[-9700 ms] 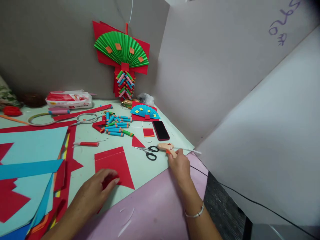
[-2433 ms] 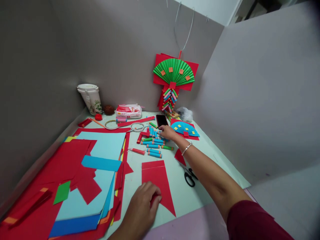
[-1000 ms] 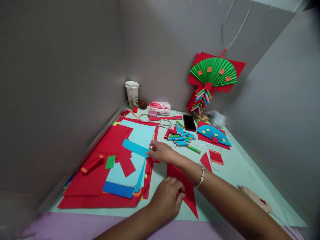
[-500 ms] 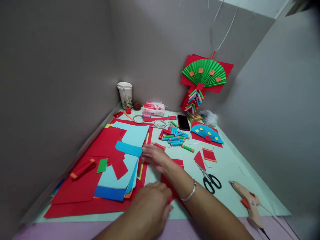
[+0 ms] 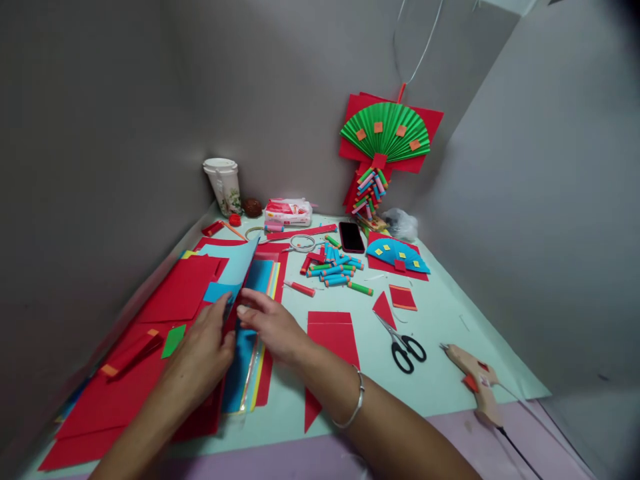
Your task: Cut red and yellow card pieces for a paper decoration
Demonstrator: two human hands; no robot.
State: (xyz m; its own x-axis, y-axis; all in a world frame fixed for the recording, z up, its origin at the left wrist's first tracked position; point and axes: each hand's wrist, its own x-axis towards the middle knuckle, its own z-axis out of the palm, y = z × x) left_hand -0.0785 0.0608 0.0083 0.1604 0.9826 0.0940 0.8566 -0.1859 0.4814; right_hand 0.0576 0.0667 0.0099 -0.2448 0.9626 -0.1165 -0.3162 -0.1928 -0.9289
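Note:
On the left of the table, a stack of coloured paper sheets (image 5: 245, 257) has its right edge raised and tilted leftward. My left hand (image 5: 207, 350) is at this raised edge, its fingers closed on the sheets, though the fingertips are partly hidden. From the right, my right hand (image 5: 275, 327) reaches to the same edge, fingers parted and fingertips at the paper. Beneath them shows a plastic-sleeved pack of blue and yellow paper (image 5: 267, 360). A blue strip (image 5: 215, 291) lies on the lifted sheets. Beside my right forearm is a red paper piece (image 5: 333, 337).
Scissors (image 5: 403, 347) and a glue gun (image 5: 473, 377) lie to the right. Behind are small paper rolls (image 5: 340, 270), a phone (image 5: 351, 237), a blue paper fan (image 5: 395, 255) and a lidded cup (image 5: 223, 187). A green fan decoration (image 5: 387, 133) hangs at the back wall.
My left hand has moved left and up from the red paper piece to the stack. The stack's right edge has risen, uncovering the sleeved pack. The view has shifted right.

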